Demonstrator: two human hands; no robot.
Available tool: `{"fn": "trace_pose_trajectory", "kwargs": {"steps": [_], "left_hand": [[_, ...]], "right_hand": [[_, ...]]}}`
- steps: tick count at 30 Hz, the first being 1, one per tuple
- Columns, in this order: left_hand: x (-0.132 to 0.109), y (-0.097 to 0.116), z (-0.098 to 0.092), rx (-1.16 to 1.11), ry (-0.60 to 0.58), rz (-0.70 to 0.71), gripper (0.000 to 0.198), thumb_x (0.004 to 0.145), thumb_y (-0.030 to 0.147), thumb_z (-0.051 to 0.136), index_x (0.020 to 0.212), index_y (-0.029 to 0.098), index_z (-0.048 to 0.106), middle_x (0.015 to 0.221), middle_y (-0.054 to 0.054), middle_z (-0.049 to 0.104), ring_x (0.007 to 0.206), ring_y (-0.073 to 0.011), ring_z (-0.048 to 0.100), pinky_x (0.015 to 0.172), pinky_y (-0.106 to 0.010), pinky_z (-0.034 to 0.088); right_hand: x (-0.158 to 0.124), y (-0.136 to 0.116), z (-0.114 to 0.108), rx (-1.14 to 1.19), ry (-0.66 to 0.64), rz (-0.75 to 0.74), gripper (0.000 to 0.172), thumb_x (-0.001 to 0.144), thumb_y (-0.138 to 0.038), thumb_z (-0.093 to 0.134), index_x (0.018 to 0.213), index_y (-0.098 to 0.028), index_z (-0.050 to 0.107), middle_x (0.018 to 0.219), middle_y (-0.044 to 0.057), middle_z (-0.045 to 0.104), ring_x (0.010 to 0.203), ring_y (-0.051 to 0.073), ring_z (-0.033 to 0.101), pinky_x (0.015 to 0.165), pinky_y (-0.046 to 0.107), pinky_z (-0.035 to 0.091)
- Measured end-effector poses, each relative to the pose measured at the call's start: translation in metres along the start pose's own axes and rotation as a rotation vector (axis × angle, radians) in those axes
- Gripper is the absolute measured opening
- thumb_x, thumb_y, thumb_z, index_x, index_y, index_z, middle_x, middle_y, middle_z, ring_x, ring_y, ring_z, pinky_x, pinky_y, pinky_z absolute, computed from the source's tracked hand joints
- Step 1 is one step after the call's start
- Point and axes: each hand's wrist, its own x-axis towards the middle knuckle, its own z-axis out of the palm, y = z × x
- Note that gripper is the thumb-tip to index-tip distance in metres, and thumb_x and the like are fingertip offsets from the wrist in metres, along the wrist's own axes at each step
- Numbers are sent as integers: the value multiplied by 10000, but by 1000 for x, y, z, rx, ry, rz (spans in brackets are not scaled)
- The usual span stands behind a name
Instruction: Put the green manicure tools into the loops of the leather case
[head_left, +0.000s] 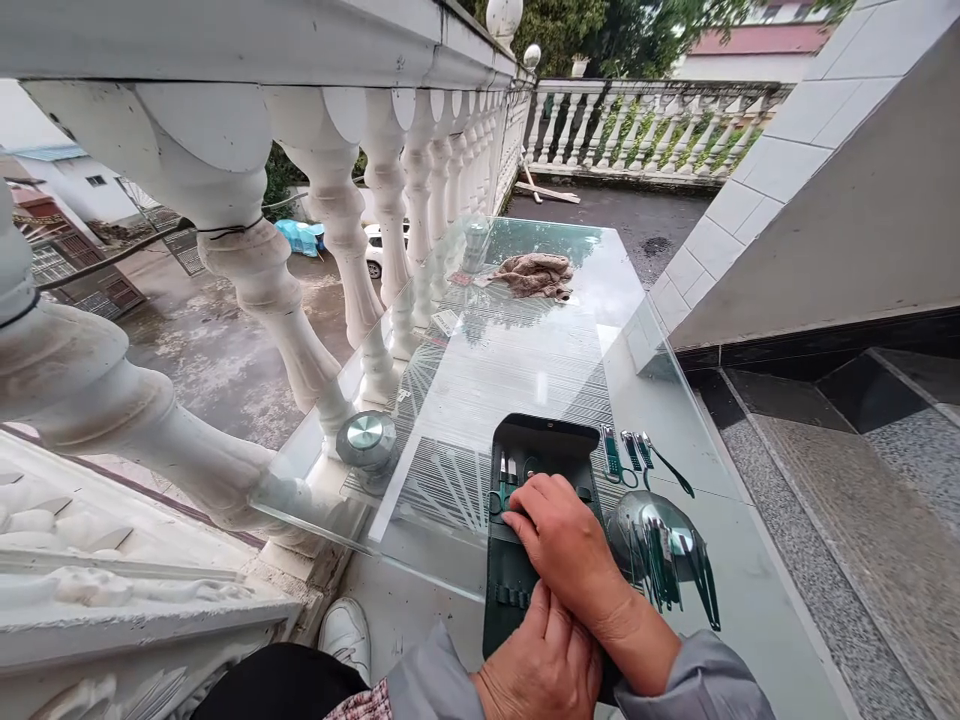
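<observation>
Glass tabletop, stretching away to the far side; on its near end, right now, the opened dark green case. Over the near part, left hand, bunched narrow, any hold hidden. Across the middle, right hand, curled, grip impossible to tell. Just to the right, loose metal tools, clustered. And at the case's left, by the right thumb, green scissors.
</observation>
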Motion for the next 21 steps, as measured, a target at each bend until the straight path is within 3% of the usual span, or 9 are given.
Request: {"fn": "trace_pose_trajectory", "kwargs": {"steps": [13, 21], "left_hand": [[0, -1, -1, -23, -13, 16, 367, 920, 198, 357, 1221, 81, 531, 1230, -155, 559, 1076, -300, 557, 980, -545, 335], [2, -4, -3, -1, 28, 13, 376, 924, 209, 343, 1214, 75, 541, 1199, -137, 580, 1072, -305, 554, 993, -563, 308]], "right_hand": [[-5, -2, 3, -209, -53, -63, 165, 812, -147, 566, 670, -199, 500, 744, 29, 507, 699, 171, 419, 611, 304, 359], [-11, 1, 0, -121, -76, -92, 160, 833, -157, 528, 690, -209, 479, 749, 26, 505, 712, 172, 439, 625, 313, 388]]}}
